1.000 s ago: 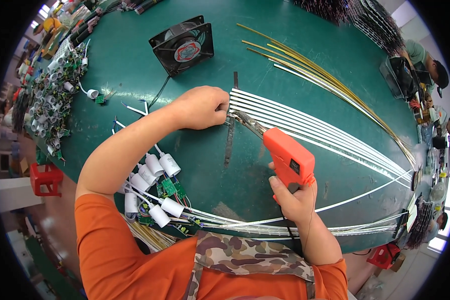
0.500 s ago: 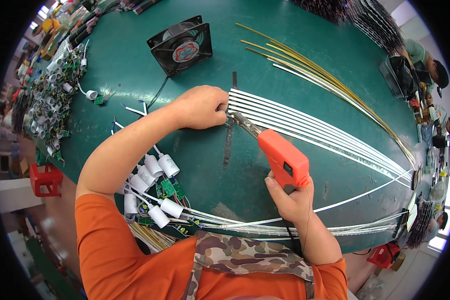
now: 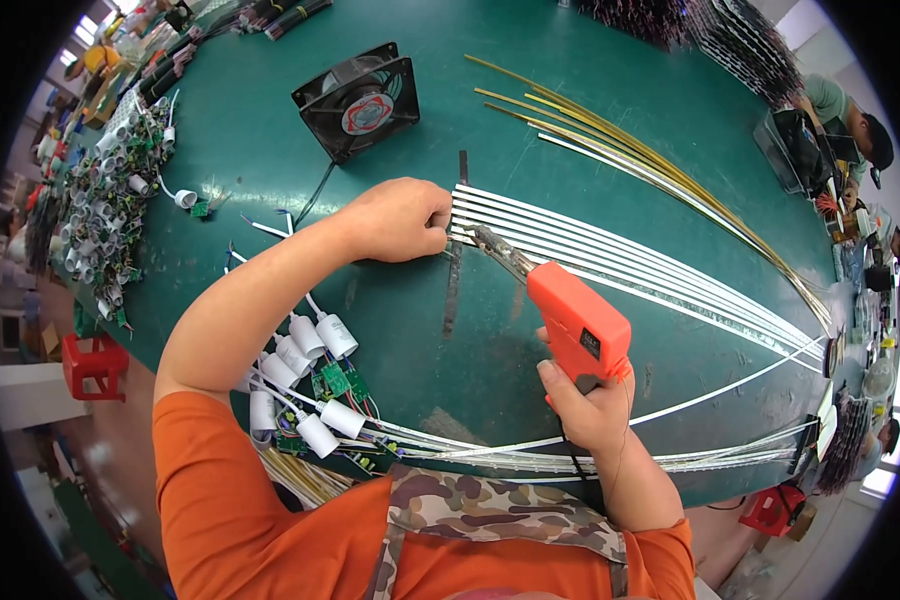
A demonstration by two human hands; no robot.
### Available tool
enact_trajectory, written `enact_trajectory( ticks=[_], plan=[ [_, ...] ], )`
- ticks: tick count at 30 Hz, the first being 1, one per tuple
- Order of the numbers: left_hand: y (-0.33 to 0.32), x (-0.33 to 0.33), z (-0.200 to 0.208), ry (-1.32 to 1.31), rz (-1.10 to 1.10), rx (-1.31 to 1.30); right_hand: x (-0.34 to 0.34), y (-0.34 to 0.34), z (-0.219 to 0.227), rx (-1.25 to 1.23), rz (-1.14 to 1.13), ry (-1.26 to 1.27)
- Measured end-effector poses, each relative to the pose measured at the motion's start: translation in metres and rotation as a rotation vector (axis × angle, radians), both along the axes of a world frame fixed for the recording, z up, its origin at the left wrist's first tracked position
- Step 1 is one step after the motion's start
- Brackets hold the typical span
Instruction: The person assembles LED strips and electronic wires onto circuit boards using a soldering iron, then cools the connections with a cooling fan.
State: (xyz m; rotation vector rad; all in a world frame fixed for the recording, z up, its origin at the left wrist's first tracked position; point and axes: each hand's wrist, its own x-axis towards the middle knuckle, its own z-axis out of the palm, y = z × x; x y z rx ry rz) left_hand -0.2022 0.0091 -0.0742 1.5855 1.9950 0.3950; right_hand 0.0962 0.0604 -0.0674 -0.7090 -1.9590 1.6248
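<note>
My right hand [image 3: 592,408] is wrapped round the handle of a red soldering gun [image 3: 580,318]. Its dark metal nose slants up and left to the left ends of several thin white strips [image 3: 580,240], which lie side by side across the table. At those same ends, my left hand [image 3: 400,220] is closed with its fingers pinched, and what they pinch is hidden. Below my left forearm lie white cylindrical lamp bases [image 3: 335,335] with leads and green circuit boards [image 3: 335,376].
A black fan [image 3: 358,103] stands beyond my left hand on the green table [image 3: 530,390]. Yellowish strips [image 3: 660,150] curve along the far right. Lamp bases and boards form a heap [image 3: 110,190] at far left. Another person [image 3: 838,115] sits at the right edge.
The soldering gun has moved slightly right and down, its tip drawing back a little from my left fingers. My left hand has shifted only slightly in the picture.
</note>
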Motion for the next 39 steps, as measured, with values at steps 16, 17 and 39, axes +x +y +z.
enact_trajectory(
  ticks=[16, 17, 39],
  plan=[
    [-0.018, -0.005, 0.011, 0.061, -0.188, 0.250, 0.013, 0.002, 0.001, -0.009, -0.005, 0.009],
    [-0.021, -0.006, 0.009, 0.061, -0.192, 0.250, 0.012, 0.002, 0.001, 0.054, -0.002, 0.002],
    [-0.027, 0.006, -0.016, 0.413, -0.340, 0.675, 0.008, 0.003, -0.002, -0.017, 0.010, -0.023]
  ],
)
